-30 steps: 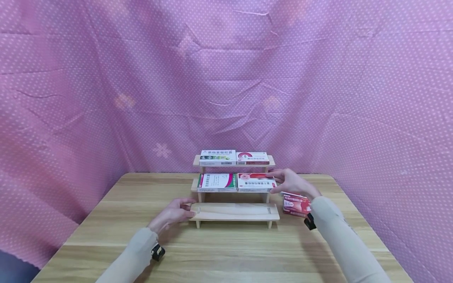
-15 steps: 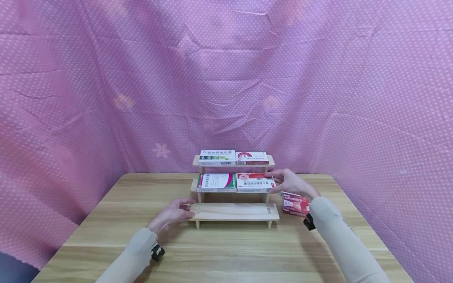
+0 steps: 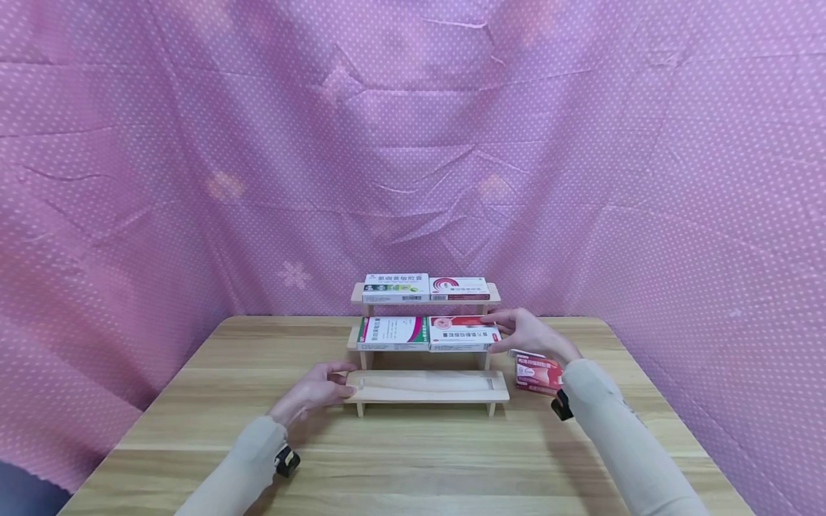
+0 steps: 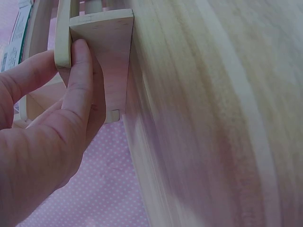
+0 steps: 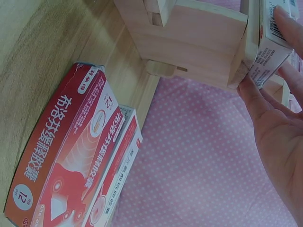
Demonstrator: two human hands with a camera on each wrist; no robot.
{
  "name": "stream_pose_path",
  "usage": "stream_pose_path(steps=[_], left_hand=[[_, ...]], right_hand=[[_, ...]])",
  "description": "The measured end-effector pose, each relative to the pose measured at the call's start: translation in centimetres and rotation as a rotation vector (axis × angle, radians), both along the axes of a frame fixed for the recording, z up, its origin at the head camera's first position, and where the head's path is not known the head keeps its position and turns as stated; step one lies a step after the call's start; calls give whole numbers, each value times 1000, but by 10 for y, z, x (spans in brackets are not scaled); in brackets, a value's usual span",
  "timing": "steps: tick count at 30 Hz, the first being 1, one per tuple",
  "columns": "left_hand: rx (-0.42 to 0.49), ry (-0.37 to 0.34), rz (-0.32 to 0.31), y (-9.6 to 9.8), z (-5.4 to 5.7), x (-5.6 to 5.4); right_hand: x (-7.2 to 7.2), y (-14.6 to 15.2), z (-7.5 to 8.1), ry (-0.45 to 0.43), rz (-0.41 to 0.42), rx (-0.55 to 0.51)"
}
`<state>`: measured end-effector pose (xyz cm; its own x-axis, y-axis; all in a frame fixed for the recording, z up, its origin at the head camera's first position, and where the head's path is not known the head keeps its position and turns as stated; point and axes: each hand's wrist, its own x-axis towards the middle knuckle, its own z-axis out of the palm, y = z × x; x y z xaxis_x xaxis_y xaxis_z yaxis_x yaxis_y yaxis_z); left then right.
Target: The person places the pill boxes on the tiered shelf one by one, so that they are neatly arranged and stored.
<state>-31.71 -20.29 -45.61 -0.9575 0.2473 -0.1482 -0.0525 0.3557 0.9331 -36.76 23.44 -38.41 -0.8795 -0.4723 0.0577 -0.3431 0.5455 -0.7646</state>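
A three-tier wooden display stand (image 3: 429,385) stands on the table. My left hand (image 3: 317,393) pinches the left end of its lowest tier, thumb on top and fingers underneath, as the left wrist view shows. On the middle tier lie a white medicine box with green and magenta (image 3: 392,332) and, to its right, a white-and-red medicine box (image 3: 459,335). My right hand (image 3: 532,335) holds the white-and-red box at its right end, thumb at the front and index finger at the back. In the right wrist view this box's printed end (image 5: 269,59) shows at the tier's edge.
Two more medicine boxes, a white-and-green one (image 3: 396,287) and a white-and-red one (image 3: 459,288), lie on the top tier. Right of the stand, a red medicine box (image 5: 71,156) lies beside a white-and-red box (image 5: 113,175). A pink dotted cloth (image 3: 413,143) hangs behind the table.
The two middle-tier boxes have slid slightly left along the tier, and my right hand has moved left with them. My left hand stays at the lowest tier's end.
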Motion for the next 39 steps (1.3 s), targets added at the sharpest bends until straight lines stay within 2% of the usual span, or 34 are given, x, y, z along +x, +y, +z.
stream_pose_path(steps=[5, 12, 21, 26, 29, 34, 39], left_hand=[[-3, 5, -2, -1, 0, 0], [-4, 13, -25, -2, -1, 2], [1, 21, -19, -1, -2, 1], [1, 15, -16, -1, -2, 2], [-2, 5, -1, 0, 0, 2], [-3, -4, 9, 1, 1, 2], [-11, 0, 6, 0, 1, 1]], right_hand=[[1, -2, 0, -9, -19, 1], [2, -3, -2, -68, -29, -49], [3, -3, -4, -58, -28, -52], [5, 5, -5, -74, 4, -134], [6, 14, -6, -81, -26, -183], [9, 34, -8, -36, -100, -162], [16, 54, -15, -5, -118, -80]])
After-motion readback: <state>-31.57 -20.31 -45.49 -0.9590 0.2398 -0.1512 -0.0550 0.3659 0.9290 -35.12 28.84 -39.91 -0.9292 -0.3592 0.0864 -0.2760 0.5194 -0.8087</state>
